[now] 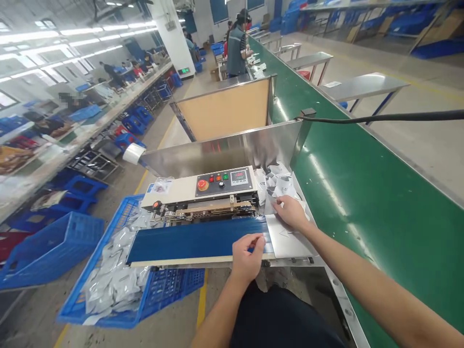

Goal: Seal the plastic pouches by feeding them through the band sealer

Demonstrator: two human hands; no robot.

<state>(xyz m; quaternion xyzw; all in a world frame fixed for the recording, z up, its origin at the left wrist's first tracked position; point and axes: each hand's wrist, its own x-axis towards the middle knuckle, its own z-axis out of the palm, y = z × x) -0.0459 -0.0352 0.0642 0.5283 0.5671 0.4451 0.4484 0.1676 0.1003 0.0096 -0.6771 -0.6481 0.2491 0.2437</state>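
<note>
A band sealing machine (203, 193) with a control panel stands in front of me, its blue belt (188, 239) running left. My left hand (248, 256) rests at the belt's right end, fingers curled with thumb and finger pinched; what they hold is hidden. My right hand (290, 212) lies on the steel feed plate (290, 241), fingers bent over a clear pouch at the edge of a pile of silvery pouches (277, 186).
A blue crate (119, 270) with several sealed pouches sits under the belt's left end. A green conveyor (362, 193) runs along my right. A steel guard (224, 150) stands behind the machine. A cable (384, 117) crosses above. Other people work farther down the line.
</note>
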